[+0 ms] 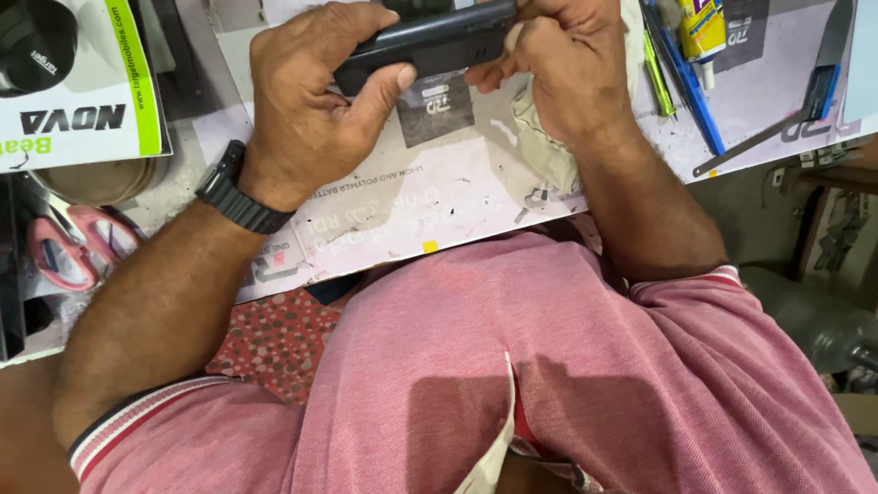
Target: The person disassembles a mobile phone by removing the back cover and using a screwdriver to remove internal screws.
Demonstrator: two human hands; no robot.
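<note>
A dark, flat phone-like device (pixel 430 41) is held edge-on above a white work mat (pixel 439 197). My left hand (pixel 311 101) grips it from the left, thumb pressed along its lower edge. My right hand (pixel 558 64) clasps its right end with fingers curled tight. A crumpled pale cloth (pixel 540 137) lies under my right hand. A black watch (pixel 240 194) sits on my left wrist.
Pink-handled scissors (pixel 73 242) lie at the left. A white and green box (pixel 82 101) stands at the top left. Blue and green pens (pixel 681 64), a glue tube (pixel 702 27) and a thin metal tool (pixel 745 144) rest at the top right.
</note>
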